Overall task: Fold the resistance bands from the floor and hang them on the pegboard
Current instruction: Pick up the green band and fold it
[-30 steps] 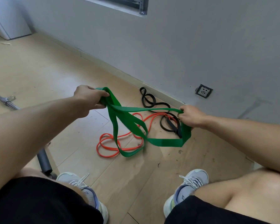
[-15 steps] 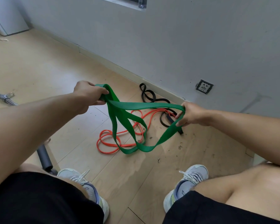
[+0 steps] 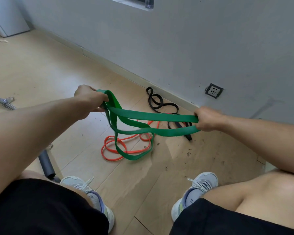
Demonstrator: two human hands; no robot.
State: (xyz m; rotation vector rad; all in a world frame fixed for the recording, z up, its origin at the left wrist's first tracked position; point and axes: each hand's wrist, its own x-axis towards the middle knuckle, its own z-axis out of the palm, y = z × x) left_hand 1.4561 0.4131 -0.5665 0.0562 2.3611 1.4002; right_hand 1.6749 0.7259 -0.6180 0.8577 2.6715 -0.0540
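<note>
A wide green resistance band (image 3: 153, 116) stretches between my hands above the wooden floor. My left hand (image 3: 90, 100) grips one bunched end, and my right hand (image 3: 208, 118) grips the other end, with two strands running between them. A slack loop of the green band hangs down in the middle. Under it on the floor lie a thin orange band (image 3: 112, 150) in loose coils and a black band (image 3: 159, 103) close to the wall. No pegboard is in view.
A grey wall with a socket (image 3: 213, 90) runs along the far side. A metal bar (image 3: 5, 103) and a dark cylinder (image 3: 46, 164) lie at the left. My two shoes (image 3: 197, 189) stand on the floor below.
My right hand has pulled its end of the green band up and to the right, drawing the strands tighter. The hanging loop has become shorter. My left hand has barely moved.
</note>
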